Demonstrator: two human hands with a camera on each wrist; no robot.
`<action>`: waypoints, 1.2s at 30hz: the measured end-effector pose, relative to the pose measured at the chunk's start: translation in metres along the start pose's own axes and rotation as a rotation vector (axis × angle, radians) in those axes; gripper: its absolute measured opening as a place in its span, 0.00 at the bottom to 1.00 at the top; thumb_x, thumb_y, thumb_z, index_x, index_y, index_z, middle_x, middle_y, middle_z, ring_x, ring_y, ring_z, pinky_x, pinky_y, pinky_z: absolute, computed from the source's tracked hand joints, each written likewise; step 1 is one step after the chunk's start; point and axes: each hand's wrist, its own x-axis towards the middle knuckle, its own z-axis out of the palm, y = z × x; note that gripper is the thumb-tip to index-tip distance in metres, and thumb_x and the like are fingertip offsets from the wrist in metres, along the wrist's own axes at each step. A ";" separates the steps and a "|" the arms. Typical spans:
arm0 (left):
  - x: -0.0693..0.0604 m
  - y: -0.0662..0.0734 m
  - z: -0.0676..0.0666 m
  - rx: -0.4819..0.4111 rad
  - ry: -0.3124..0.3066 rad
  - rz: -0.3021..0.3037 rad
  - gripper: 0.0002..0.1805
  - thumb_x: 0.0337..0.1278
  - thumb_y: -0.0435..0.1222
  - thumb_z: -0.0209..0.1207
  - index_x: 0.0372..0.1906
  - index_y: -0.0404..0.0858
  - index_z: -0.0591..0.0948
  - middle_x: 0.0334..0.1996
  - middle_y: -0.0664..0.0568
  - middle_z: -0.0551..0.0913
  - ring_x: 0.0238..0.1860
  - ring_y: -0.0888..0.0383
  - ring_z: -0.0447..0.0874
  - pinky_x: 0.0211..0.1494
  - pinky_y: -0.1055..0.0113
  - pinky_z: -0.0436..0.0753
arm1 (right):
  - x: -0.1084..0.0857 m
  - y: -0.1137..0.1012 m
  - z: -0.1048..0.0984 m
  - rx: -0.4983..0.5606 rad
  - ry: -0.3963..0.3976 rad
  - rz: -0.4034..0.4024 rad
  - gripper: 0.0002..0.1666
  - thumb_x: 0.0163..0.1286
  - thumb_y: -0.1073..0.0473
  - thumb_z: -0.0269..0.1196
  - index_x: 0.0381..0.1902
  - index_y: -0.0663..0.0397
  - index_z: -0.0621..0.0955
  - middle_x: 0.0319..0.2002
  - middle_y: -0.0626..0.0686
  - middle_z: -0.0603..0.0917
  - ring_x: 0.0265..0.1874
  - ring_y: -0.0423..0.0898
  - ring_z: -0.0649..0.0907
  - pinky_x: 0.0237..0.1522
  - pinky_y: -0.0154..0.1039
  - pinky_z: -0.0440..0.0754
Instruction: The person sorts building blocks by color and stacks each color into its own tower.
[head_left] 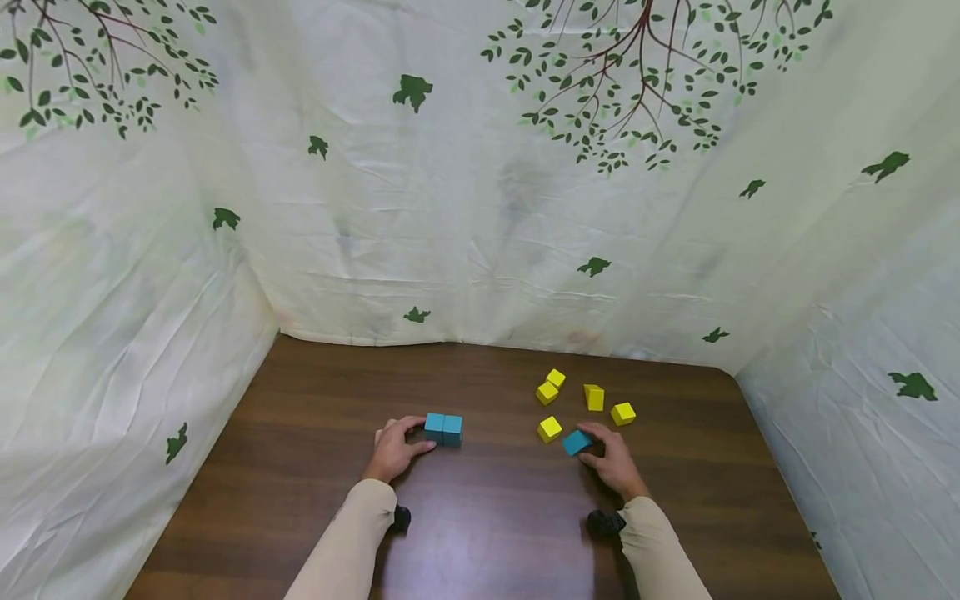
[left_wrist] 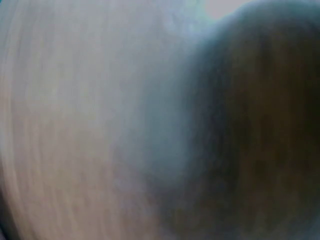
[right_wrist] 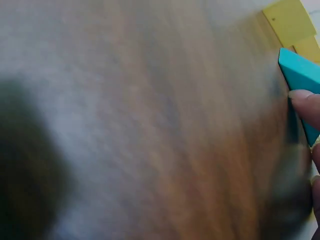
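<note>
Two blue blocks stand side by side and touching, left of the table's middle in the head view. My left hand (head_left: 393,450) has its thumb and forefinger around the left blue block (head_left: 434,427), beside the right blue block (head_left: 452,431). Farther right, my right hand (head_left: 615,462) pinches a third blue block (head_left: 576,442) between thumb and fingers. That blue block (right_wrist: 302,75) and a fingertip show at the right edge of the right wrist view. The left wrist view is too blurred to show the hand or blocks.
Several yellow blocks lie beyond the right hand, among them a near yellow block (head_left: 550,429) close to the held blue one and a taller-looking yellow block (head_left: 594,397). The brown wooden table (head_left: 495,533) ends at a white printed cloth (head_left: 465,208) behind and at both sides.
</note>
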 end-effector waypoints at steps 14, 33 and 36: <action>-0.001 -0.003 0.001 0.001 0.019 0.011 0.24 0.46 0.38 0.72 0.51 0.35 0.82 0.50 0.44 0.82 0.48 0.46 0.73 0.52 0.50 0.60 | -0.017 -0.006 0.013 0.008 0.089 0.143 0.20 0.54 0.70 0.72 0.47 0.61 0.83 0.45 0.57 0.82 0.42 0.53 0.79 0.48 0.51 0.75; 0.000 -0.002 0.001 0.001 0.010 0.014 0.25 0.47 0.39 0.71 0.52 0.35 0.82 0.50 0.44 0.82 0.48 0.45 0.73 0.52 0.49 0.60 | -0.033 -0.044 0.056 0.086 0.205 0.175 0.21 0.57 0.63 0.71 0.49 0.60 0.82 0.45 0.54 0.81 0.44 0.51 0.79 0.49 0.48 0.76; 0.001 -0.002 0.001 -0.005 0.009 0.011 0.25 0.47 0.38 0.71 0.53 0.35 0.82 0.50 0.43 0.82 0.48 0.45 0.73 0.53 0.49 0.60 | -0.029 -0.056 0.066 0.119 0.216 0.142 0.21 0.57 0.62 0.71 0.49 0.60 0.82 0.44 0.54 0.81 0.42 0.51 0.79 0.46 0.46 0.77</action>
